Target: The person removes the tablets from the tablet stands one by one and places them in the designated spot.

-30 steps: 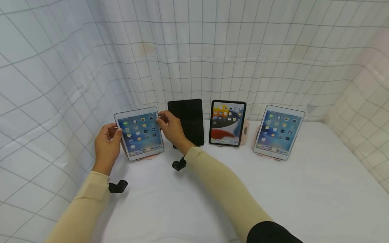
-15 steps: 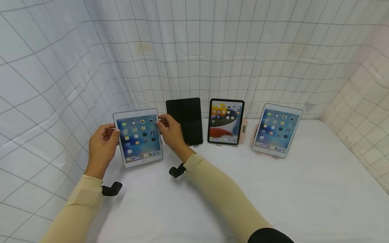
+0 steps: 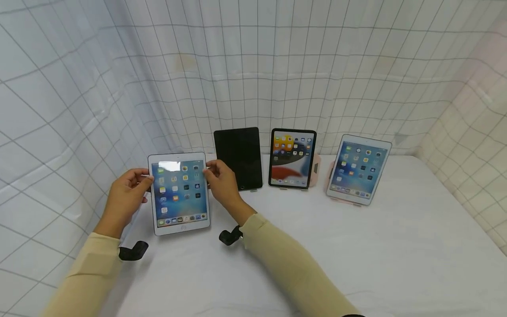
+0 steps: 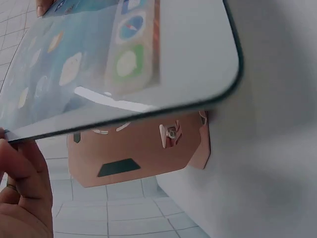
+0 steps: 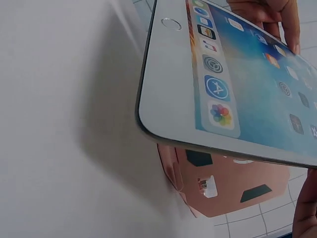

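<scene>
A white-framed tablet (image 3: 181, 193) with its screen lit is held up between both hands at the left of the head view. My left hand (image 3: 123, 196) pinches its left edge, thumb on the front. On the opposite edge, my right hand (image 3: 225, 182) grips with thumb in front and fingers behind. Behind the tablet stands a pink stand (image 4: 143, 153) with dark green pads, seen in both wrist views; the tablet is apart from it. The right wrist view shows the tablet's lower corner (image 5: 158, 116) raised over the white surface, which carries its shadow.
Along the back stand a tablet with a black screen (image 3: 239, 158), a black-framed lit tablet (image 3: 293, 158) and another white-framed tablet (image 3: 359, 169), the last two on pink stands. A white grid-patterned curtain (image 3: 253, 66) encloses the white table (image 3: 317, 246) at the back and sides.
Both hands have lifted the white-framed tablet off its pink stand and drawn it forward, toward the person. It now stands more upright in the head view. The other tablets stay put.
</scene>
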### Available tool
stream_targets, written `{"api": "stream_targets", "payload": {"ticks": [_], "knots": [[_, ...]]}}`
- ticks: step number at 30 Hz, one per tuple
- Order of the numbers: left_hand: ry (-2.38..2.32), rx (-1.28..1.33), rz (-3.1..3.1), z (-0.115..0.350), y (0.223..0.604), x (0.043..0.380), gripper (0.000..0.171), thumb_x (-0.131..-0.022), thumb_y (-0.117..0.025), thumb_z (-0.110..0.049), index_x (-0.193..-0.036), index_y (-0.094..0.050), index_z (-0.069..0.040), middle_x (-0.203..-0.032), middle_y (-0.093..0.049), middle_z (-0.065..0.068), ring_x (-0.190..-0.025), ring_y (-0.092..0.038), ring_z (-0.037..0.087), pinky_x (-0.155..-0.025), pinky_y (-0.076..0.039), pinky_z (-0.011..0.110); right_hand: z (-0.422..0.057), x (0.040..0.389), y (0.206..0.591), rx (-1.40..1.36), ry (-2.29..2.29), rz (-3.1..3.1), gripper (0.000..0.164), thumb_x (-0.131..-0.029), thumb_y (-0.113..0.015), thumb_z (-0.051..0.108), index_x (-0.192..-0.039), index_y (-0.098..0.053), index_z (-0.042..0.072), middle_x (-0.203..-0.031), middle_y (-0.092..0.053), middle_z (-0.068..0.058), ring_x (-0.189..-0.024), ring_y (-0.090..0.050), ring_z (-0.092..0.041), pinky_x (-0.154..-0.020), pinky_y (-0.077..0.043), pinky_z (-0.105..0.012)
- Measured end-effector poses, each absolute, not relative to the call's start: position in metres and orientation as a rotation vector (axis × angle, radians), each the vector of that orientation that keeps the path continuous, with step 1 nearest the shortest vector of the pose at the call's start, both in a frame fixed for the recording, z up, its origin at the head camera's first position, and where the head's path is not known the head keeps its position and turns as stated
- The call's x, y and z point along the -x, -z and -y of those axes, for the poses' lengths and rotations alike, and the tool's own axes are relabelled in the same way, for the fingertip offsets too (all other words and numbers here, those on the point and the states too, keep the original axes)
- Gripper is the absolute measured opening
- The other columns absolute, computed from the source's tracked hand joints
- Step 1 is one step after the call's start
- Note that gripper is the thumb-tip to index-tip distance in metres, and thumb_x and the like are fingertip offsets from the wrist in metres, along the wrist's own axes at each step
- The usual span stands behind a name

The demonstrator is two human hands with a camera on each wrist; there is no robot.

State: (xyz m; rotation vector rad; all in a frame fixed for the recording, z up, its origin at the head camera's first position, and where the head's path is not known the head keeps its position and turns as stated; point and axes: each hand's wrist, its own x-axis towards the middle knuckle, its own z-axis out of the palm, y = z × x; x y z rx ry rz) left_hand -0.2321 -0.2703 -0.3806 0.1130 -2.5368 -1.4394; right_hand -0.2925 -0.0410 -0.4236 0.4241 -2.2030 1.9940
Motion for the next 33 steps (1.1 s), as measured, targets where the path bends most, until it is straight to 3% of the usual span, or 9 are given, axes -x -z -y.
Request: {"api": "stream_targets", "payload": {"ticks": [6, 14, 24, 33], "knots": [[1.451, -0.111, 2.606, 0.274, 0.383, 0.231, 0.043, -0.105, -0.05, -0.029, -0.133, -0.049, 0.002, -0.102, -0.059, 0.01, -0.08, -0.06, 0.005, -0.065, -0.055, 0.02, 0.042, 0.282, 0.428, -0.386, -2.018, 2.235, 0.015, -0.101, -0.06, 0.016, -0.115, -0.06, 0.011, -0.087, -0.061, 0.003, -0.07, -0.061, -0.012, -0.064, -0.057, -0.024], [1.467, -0.095, 2.661, 0.277, 0.388, 0.224, 0.044, -0.105, -0.049, -0.029, -0.134, -0.048, 0.004, -0.104, -0.059, 0.014, -0.08, -0.06, 0.008, -0.068, -0.056, 0.021, 0.044, 0.27, 0.431, -0.277, -2.077, 2.254, 0.011, -0.1, -0.061, 0.017, -0.11, -0.061, 0.012, -0.085, -0.061, 0.002, -0.075, -0.066, -0.027, -0.067, -0.059, -0.035], [1.552, -0.064, 2.703, 0.284, 0.399, 0.218, 0.041, -0.105, -0.05, -0.028, -0.131, -0.046, 0.004, -0.096, -0.061, 0.004, -0.079, -0.059, 0.011, -0.068, -0.057, 0.024, 0.045, 0.261, 0.438, -0.164, -2.138, 2.315, 0.008, -0.1, -0.062, 0.02, -0.107, -0.062, 0.016, -0.084, -0.062, 0.0, -0.069, -0.063, -0.018, -0.071, -0.06, -0.04], [1.59, -0.071, 2.86, 0.291, 0.405, 0.218, 0.043, -0.106, -0.048, -0.026, -0.134, -0.041, 0.006, -0.099, -0.062, 0.012, -0.078, -0.061, 0.017, -0.069, -0.057, 0.025, 0.046, 0.253, 0.449, -0.068, -2.28, 2.324, 0.005, -0.099, -0.062, 0.016, -0.104, -0.062, 0.015, -0.082, -0.062, -0.004, -0.064, -0.061, -0.017, -0.059, -0.056, -0.026]]}}
